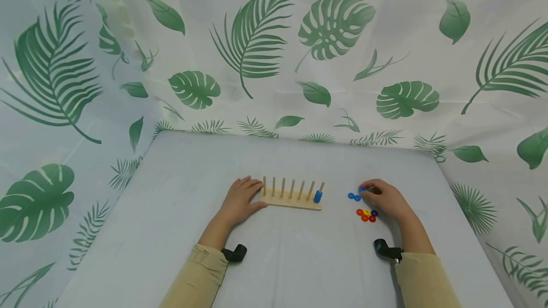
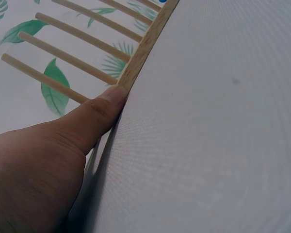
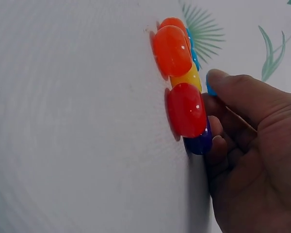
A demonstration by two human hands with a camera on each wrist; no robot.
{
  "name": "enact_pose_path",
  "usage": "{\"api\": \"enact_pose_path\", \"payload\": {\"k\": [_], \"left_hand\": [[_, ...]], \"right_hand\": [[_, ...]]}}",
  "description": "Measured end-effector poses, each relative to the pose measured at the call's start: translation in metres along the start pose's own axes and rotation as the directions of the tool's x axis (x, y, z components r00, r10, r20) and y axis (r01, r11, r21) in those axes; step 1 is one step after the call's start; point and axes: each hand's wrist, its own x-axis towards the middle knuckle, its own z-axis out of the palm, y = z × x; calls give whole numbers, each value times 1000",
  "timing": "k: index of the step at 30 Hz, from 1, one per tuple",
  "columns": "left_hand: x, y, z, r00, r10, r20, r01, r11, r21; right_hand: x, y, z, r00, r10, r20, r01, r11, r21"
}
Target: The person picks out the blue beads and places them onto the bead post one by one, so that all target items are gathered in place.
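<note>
A wooden peg board (image 1: 291,201) with a row of upright pegs stands on the table. Blue beads (image 1: 318,197) sit on its rightmost peg. My left hand (image 1: 240,199) grips the board's left end, the thumb against the front edge of the base (image 2: 144,51) and the other fingers behind. To the right, my right hand (image 1: 387,197) pinches a blue bead (image 3: 211,89) between thumb and forefinger, largely hidden by the fingertips. Two loose blue beads (image 1: 357,198) lie just beside it. Closer to me is a cluster with orange, yellow, dark blue and red (image 3: 186,110) beads.
The white-covered table (image 1: 299,260) reaches back to a leaf-printed curtain (image 1: 265,61), which also hangs at the left and right. Black wrist cameras (image 1: 235,254) jut inward from both sleeves. Between the peg board and the loose beads lies a stretch of tabletop.
</note>
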Motion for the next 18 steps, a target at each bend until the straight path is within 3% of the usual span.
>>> {"api": "enact_pose_path", "payload": {"k": [12, 18], "left_hand": [[0, -1, 1, 1000, 6, -9, -6, 1000, 11], [1, -1, 1, 1000, 4, -4, -4, 1000, 18]], "right_hand": [[-5, -14, -8, 1000, -21, -20, 22, 999, 32], [-10, -27, -11, 997, -68, -47, 69, 997, 28]]}}
